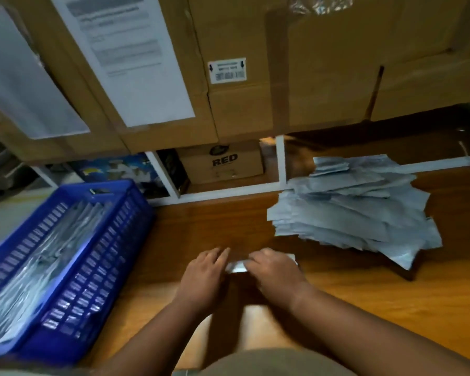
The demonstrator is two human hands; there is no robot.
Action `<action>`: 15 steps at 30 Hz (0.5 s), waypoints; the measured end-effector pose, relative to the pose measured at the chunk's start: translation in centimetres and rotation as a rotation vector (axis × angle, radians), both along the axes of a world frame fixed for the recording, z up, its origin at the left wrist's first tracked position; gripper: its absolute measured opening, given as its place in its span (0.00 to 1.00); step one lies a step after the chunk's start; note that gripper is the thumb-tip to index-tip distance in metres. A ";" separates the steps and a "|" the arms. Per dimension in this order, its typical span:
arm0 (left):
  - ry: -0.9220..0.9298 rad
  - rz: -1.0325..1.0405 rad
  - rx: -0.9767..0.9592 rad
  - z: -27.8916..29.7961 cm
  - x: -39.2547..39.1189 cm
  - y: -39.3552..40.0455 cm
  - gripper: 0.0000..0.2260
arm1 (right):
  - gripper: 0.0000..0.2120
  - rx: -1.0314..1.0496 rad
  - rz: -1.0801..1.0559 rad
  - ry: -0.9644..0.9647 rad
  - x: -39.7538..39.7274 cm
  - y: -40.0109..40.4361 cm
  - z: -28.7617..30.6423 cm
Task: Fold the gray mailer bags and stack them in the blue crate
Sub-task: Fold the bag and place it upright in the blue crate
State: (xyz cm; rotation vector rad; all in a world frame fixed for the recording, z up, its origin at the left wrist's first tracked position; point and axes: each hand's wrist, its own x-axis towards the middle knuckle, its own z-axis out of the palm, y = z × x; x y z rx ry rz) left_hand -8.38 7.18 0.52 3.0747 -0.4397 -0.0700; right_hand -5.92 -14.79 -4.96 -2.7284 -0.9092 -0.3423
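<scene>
Stacked cardboard boxes [255, 63] fill the background, one bearing a large white printed sheet [125, 55] and another a small barcode label [227, 70]; below them a smaller box marked "RED" [223, 162] sits on a white-framed shelf [280, 161]. On the wooden tabletop [364, 294] both hands work at the near centre. The left hand [204, 278] lies palm down with fingers nearly straight, pressing on the left end of a small folded gray mailer bag [236, 267]. The right hand [274, 272] covers the bag's right part, fingers bent over it; motion blur hides whether this grip is pinching the bag or just pressing it flat. A loose heap of unfolded gray mailer bags [356, 210] lies on the tabletop farther back and to the right, well apart from the hands. At the left stands the blue crate [92, 280], already holding rows of folded gray bags [38, 264].
</scene>
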 end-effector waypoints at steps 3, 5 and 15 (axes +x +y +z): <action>0.073 -0.073 -0.012 -4.4 -2.8 4.2 0.26 | 0.06 -0.083 0.171 0.126 -3.6 2.5 -2.4; 0.091 -0.123 0.028 -7.1 -4.1 6.6 0.25 | 0.13 -0.149 0.218 0.196 -4.9 3.2 -3.3; 0.050 -0.195 -0.037 -8.0 -5.2 6.9 0.32 | 0.28 -0.166 -0.190 0.320 -5.8 4.3 -4.4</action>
